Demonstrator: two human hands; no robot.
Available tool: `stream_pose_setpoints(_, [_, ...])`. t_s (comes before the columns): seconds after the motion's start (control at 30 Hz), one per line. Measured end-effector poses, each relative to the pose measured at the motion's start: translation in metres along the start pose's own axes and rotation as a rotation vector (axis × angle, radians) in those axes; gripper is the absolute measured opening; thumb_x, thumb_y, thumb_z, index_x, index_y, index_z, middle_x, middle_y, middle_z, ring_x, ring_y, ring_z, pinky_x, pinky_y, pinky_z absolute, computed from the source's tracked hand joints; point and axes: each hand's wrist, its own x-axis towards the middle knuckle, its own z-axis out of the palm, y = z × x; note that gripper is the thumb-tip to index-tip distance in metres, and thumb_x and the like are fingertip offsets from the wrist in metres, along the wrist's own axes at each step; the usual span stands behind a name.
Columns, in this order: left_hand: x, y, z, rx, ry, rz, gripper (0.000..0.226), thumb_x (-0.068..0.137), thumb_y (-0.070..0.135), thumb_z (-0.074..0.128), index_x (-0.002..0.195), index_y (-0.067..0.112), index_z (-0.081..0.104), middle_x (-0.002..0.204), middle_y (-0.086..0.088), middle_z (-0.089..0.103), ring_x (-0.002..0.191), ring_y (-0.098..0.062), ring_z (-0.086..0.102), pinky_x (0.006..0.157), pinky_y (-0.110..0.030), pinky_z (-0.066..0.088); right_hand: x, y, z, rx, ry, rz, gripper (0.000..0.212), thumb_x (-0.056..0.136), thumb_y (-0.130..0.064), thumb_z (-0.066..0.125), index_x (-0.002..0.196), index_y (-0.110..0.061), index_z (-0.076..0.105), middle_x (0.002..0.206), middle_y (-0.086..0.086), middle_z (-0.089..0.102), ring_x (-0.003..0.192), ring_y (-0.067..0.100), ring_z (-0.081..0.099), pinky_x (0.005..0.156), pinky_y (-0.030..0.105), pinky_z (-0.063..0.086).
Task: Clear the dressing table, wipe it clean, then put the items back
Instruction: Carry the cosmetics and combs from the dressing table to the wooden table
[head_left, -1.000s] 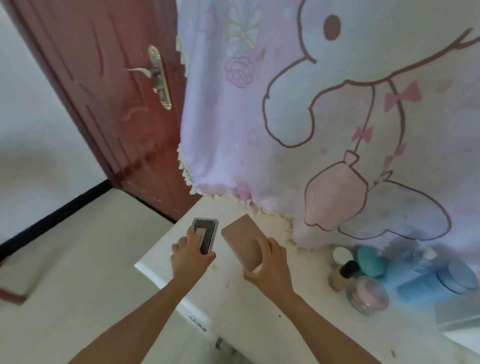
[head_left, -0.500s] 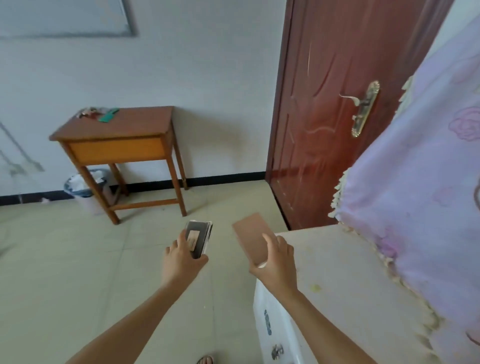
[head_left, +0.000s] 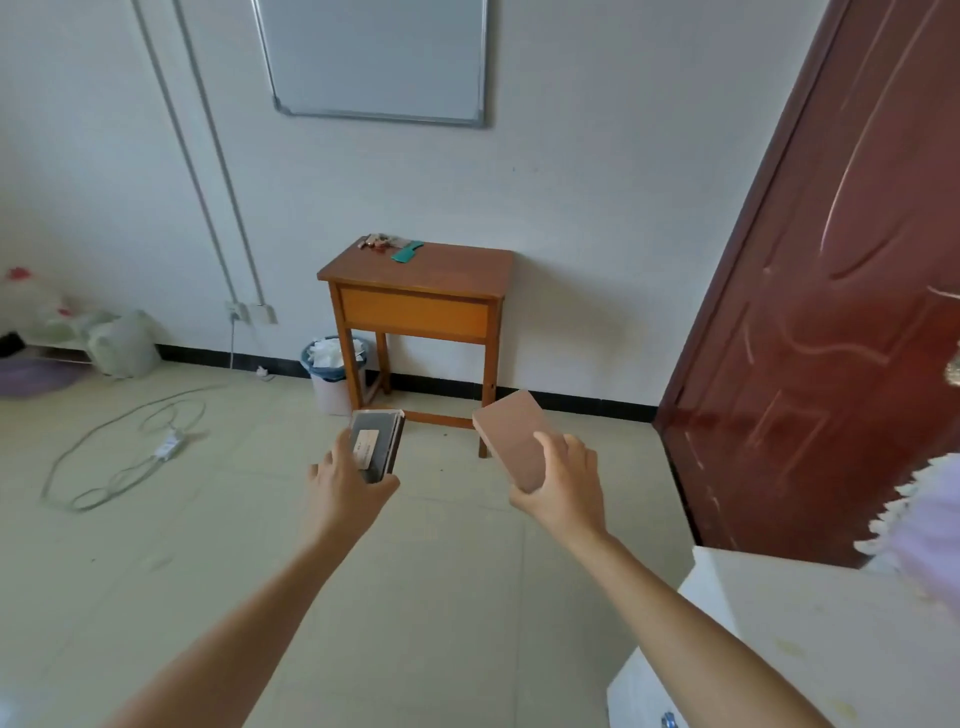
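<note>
Hands now over floor; fingers (head_left: 551, 451) wrap pink case (head_left: 511, 444) edge.

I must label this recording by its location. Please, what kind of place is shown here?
Probably a room in a home, perhaps a bedroom. A small wooden table stands by the wall, a waste bin beside it, a red-brown door at right, a whiteboard above.

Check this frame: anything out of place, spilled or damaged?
A white cable and power strip sprawl loose across the floor at left, a trip hazard. The bin under the wooden table is heaped with tissue. Nothing spilled or damaged.
</note>
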Motion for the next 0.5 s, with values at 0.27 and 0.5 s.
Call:
stream_pose_setpoints(0.27, [0.080,-0.078,-0.100,-0.031,0.104,-0.001,0.077,0.072,0.022,0.067,0.137,0.014,0.026,0.125,-0.015,0.048,0.111,-0.031,0.038,0.089,-0.044,0.040,0.058,-0.134,0.047,0.014,0.035,-0.138,0.069,0.069,-0.038,0.071,0.127,-0.019,0.040,0.121,0.007,0.041,0.107,0.022,0.036,0.076,0.028,0.041])
stream_pose_setpoints(0.5, [0.123,-0.100,-0.117,-0.078,0.112,0.005,0.072,0.073,0.022,0.066,0.135,0.015,0.028,0.124,-0.013,0.049,0.109,-0.029,0.040,0.088,-0.041,0.040,0.089,-0.180,0.072,0.010,0.001,-0.186,0.071,0.071,-0.043,0.071,0.130,-0.021,0.036,0.124,0.004,0.038,0.111,0.017,0.033,0.076,0.025,0.042])
